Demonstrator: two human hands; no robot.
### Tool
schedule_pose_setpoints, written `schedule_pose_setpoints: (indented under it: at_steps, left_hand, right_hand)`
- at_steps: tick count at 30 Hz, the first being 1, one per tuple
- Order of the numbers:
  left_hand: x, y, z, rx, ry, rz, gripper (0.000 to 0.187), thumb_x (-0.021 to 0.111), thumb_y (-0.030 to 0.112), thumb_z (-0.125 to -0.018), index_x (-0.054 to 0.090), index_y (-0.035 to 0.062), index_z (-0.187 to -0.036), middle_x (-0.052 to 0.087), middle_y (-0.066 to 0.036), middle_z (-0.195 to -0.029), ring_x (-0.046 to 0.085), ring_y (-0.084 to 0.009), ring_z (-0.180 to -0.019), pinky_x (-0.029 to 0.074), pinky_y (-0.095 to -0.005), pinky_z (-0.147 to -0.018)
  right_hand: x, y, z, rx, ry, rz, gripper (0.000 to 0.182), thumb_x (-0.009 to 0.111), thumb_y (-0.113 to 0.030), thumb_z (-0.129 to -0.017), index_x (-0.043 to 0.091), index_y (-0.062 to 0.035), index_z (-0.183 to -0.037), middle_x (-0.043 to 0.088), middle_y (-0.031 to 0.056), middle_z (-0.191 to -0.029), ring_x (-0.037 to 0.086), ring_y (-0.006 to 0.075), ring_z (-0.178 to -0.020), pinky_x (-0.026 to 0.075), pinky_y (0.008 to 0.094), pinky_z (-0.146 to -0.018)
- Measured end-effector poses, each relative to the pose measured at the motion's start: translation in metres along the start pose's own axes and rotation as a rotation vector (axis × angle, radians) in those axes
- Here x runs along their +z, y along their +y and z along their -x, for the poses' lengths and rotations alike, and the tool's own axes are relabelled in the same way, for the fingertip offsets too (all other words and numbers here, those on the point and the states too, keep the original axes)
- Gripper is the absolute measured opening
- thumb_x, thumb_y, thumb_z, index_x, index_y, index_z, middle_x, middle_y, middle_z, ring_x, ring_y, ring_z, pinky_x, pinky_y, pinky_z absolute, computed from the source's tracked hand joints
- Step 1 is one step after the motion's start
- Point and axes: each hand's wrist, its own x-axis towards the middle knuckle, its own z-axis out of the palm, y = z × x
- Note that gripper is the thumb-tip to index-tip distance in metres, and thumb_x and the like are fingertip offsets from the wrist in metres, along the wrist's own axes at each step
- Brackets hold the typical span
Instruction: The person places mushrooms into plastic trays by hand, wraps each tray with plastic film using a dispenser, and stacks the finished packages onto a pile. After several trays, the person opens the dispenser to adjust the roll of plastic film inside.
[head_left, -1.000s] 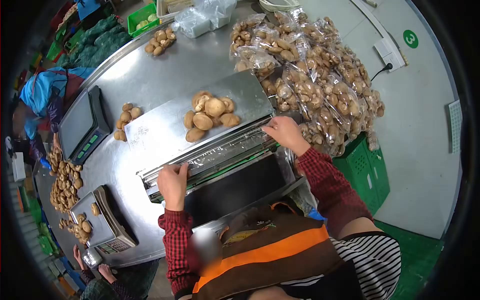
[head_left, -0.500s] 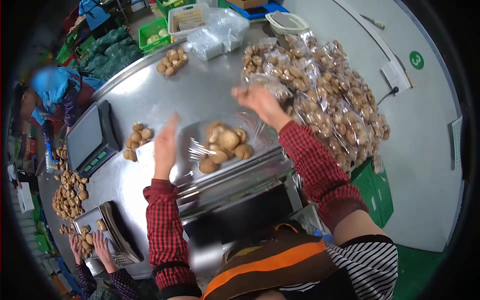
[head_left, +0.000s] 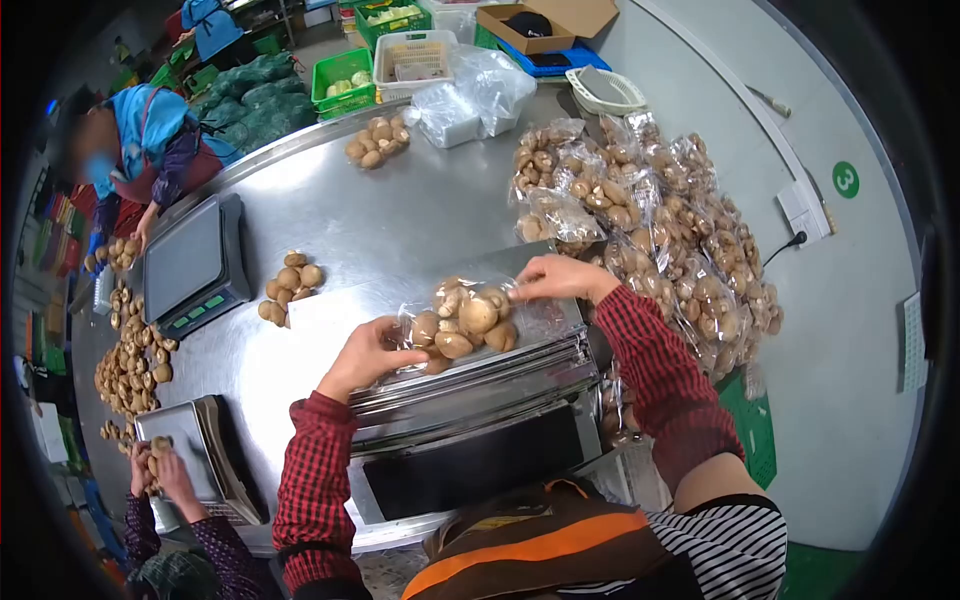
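In front of me a pile of brown mushrooms (head_left: 478,315) lies in clear plastic film (head_left: 405,325) on a metal wrapping station (head_left: 480,385). My left hand (head_left: 368,358) is closed at the left end of the film, thumb against the mushrooms' near side. At the right end, my right hand (head_left: 565,278) pinches the film beside the mushrooms. A loose group of mushrooms (head_left: 290,288) lies on the metal table to the left of the film. Many packed bags of mushrooms (head_left: 650,220) are heaped to the right, just past my right hand.
Two digital scales, one large (head_left: 190,262) and one lower (head_left: 205,450), stand on the left. A co-worker in blue (head_left: 150,130) leans at the far left; another person's hands (head_left: 165,470) hold mushrooms at lower left. Plastic bags (head_left: 480,95) and baskets (head_left: 415,60) line the back edge.
Both hands have come down and inward from above the mushrooms onto the film's ends. The film now lies gathered around the mushrooms. The lower-left person's hands have lifted mushrooms.
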Motion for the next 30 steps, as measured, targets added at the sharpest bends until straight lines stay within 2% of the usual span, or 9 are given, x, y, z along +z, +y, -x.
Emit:
schedule_pose_setpoints:
  at_steps: [3, 7, 10, 13, 15, 19, 23, 26, 30]
  left_hand:
    - [-0.005, -0.007, 0.01, 0.099, -0.049, 0.122, 0.034, 0.073, 0.013, -0.085, 0.063, -0.0056, -0.112, 0.064, -0.01, -0.096, 0.06, -0.0206, -0.101, 0.05, -0.0303, -0.085]
    - [0.017, -0.008, 0.012, 0.5, 0.417, -0.685, 0.021, 0.06, 0.02, -0.095, 0.066, -0.0006, -0.097, 0.061, -0.011, -0.086, 0.057, -0.0243, -0.079, 0.047, -0.031, -0.07]
    - [0.038, 0.006, 0.022, 0.154, 0.426, -0.098, 0.032, 0.059, 0.02, -0.096, 0.05, -0.0039, -0.077, 0.045, -0.014, -0.058, 0.037, -0.0199, -0.054, 0.039, -0.0348, -0.054]
    - [0.046, 0.01, 0.052, 0.077, 0.317, -0.132, 0.034, 0.057, 0.02, -0.098, 0.05, -0.0026, -0.075, 0.044, -0.009, -0.056, 0.042, -0.0125, -0.053, 0.039, -0.0318, -0.051]
    - [0.063, 0.009, 0.083, -0.241, 0.159, 0.246, 0.04, 0.055, 0.027, -0.1, 0.049, 0.0027, -0.068, 0.044, 0.0, -0.051, 0.044, -0.0082, -0.039, 0.034, -0.0269, -0.038]
    - [0.088, 0.012, 0.13, -0.363, 0.061, 0.008, 0.041, 0.056, 0.029, -0.099, 0.053, 0.0007, -0.069, 0.048, -0.003, -0.05, 0.046, -0.0097, -0.038, 0.037, -0.0276, -0.038]
    - [0.114, -0.014, 0.152, -0.275, 0.132, -0.109, 0.042, 0.055, 0.03, -0.099, 0.054, 0.0007, -0.069, 0.049, -0.001, -0.052, 0.045, -0.0078, -0.043, 0.033, -0.0265, -0.04]
    - [0.148, -0.033, 0.167, -0.258, 0.224, 0.385, 0.044, 0.054, 0.03, -0.101, 0.054, 0.0039, -0.066, 0.049, 0.004, -0.059, 0.04, -0.0065, -0.051, 0.03, -0.0254, -0.046]
    - [0.163, -0.059, 0.153, 0.11, 0.4, -0.553, 0.035, 0.061, 0.019, -0.095, 0.053, 0.0004, -0.067, 0.056, -0.019, -0.062, 0.051, -0.0363, -0.052, 0.041, -0.0419, -0.051]
  right_hand:
    - [0.028, 0.032, -0.001, -0.321, 0.285, -0.006, 0.036, 0.071, -0.033, -0.088, 0.071, 0.0009, -0.1, 0.061, 0.0113, -0.111, 0.061, 0.0223, -0.099, 0.048, 0.0346, -0.088]
    - [0.081, 0.025, 0.003, -0.279, 0.68, -0.529, 0.029, 0.062, -0.027, -0.095, 0.063, 0.0017, -0.1, 0.059, 0.0094, -0.095, 0.062, 0.0166, -0.08, 0.055, 0.0295, -0.064]
    - [0.093, 0.006, 0.026, -0.048, 0.501, -0.911, 0.029, 0.05, -0.031, -0.102, 0.05, -0.0015, -0.103, 0.054, 0.0058, -0.085, 0.058, 0.0127, -0.063, 0.052, 0.0254, -0.049]
    - [0.097, -0.014, 0.081, 0.043, 0.508, -1.006, 0.029, 0.044, -0.033, -0.104, 0.048, -0.0046, -0.104, 0.054, 0.0044, -0.084, 0.054, 0.0097, -0.057, 0.049, 0.0257, -0.044]
    - [0.11, -0.019, 0.123, 0.137, 0.248, -1.15, 0.029, 0.043, -0.034, -0.104, 0.049, -0.0054, -0.106, 0.057, 0.0043, -0.085, 0.054, 0.0098, -0.057, 0.048, 0.0242, -0.044]
    - [0.17, 0.001, 0.175, 0.297, 0.031, -1.177, 0.032, 0.044, -0.035, -0.103, 0.049, -0.0046, -0.111, 0.062, 0.0057, -0.083, 0.061, 0.0115, -0.06, 0.049, 0.023, -0.046]
    - [0.22, 0.006, 0.201, 0.321, 0.623, -0.858, 0.031, 0.055, -0.032, -0.099, 0.056, -0.0012, -0.096, 0.06, 0.0033, -0.067, 0.057, 0.0089, -0.053, 0.046, 0.0237, -0.046]
    - [0.277, 0.024, 0.221, 0.345, 0.893, -0.863, 0.028, 0.061, -0.029, -0.096, 0.059, -0.0008, -0.091, 0.059, 0.0037, -0.065, 0.056, 0.0098, -0.055, 0.044, 0.0276, -0.052]
    - [0.346, 0.08, 0.247, 0.451, 1.142, -0.572, 0.025, 0.061, -0.023, -0.094, 0.059, 0.002, -0.088, 0.064, 0.0169, -0.073, 0.063, 0.0258, -0.064, 0.049, 0.0352, -0.061]
